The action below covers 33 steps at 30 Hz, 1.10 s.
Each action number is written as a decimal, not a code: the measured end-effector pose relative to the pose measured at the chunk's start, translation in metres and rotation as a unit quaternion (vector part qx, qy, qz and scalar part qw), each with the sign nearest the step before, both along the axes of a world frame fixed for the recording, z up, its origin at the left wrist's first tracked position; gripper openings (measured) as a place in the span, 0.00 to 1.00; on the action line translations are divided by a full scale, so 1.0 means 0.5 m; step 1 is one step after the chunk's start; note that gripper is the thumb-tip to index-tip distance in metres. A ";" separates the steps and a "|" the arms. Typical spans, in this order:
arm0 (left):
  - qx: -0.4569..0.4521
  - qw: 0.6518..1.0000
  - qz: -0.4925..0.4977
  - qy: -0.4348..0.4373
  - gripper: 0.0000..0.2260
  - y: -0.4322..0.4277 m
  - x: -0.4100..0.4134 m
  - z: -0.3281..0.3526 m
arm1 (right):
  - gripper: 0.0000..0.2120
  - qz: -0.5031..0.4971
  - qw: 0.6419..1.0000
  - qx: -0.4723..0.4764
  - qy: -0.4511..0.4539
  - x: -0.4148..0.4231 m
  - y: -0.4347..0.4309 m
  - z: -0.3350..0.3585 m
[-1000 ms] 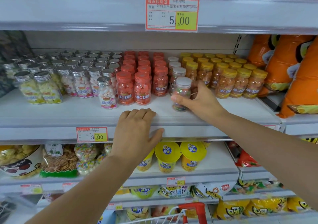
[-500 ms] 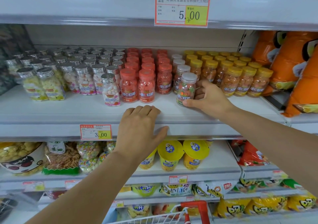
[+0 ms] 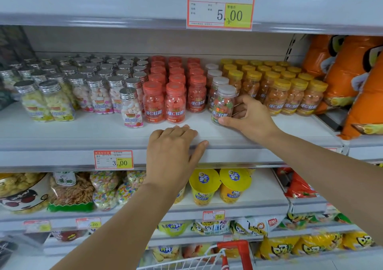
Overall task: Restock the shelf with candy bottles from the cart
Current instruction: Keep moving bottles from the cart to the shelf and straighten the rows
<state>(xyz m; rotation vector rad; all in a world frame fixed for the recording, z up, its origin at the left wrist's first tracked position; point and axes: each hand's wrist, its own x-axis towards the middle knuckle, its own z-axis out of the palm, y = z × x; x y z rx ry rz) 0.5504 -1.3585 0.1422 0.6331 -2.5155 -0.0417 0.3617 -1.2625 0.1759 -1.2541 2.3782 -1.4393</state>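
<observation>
The right hand [image 3: 250, 118] has slid the white-capped candy bottle [image 3: 223, 104] back to its row [image 3: 215, 77] on the shelf [image 3: 83, 133]. Its fingers [image 3: 240, 102] still grip it, so release remains. The left hand [image 3: 172, 147] rests open on the shelf edge.

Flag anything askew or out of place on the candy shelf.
Two things. The white-capped bottle gripped by the right hand leans, unlike the upright row behind it. One silver-capped bottle stands alone ahead of its rows, next to the red-capped bottles. No spills or damage visible.
</observation>
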 end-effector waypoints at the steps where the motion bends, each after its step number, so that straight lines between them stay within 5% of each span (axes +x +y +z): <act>1: -0.001 1.000 0.002 0.002 0.21 0.001 -0.001 0.001 | 0.20 0.004 1.000 0.003 -0.002 0.000 -0.001 0.001; 17: -0.009 1.000 0.006 -0.006 0.21 0.005 0.000 0.006 | 0.21 0.044 0.998 0.000 -0.035 0.004 0.005 0.001; 24: 0.016 1.000 -0.021 -0.004 0.22 0.001 0.008 0.020 | 0.18 -0.063 0.990 -0.092 0.089 0.051 0.028 0.017; 30: -0.011 0.992 -0.048 0.113 0.16 0.003 0.084 0.016 | 0.02 0.062 0.980 -0.178 0.070 0.203 0.041 0.023; 33: -0.003 0.990 -0.035 0.138 0.12 0.017 0.180 -0.024 | 0.03 0.126 0.981 -0.143 0.037 0.291 0.049 -0.025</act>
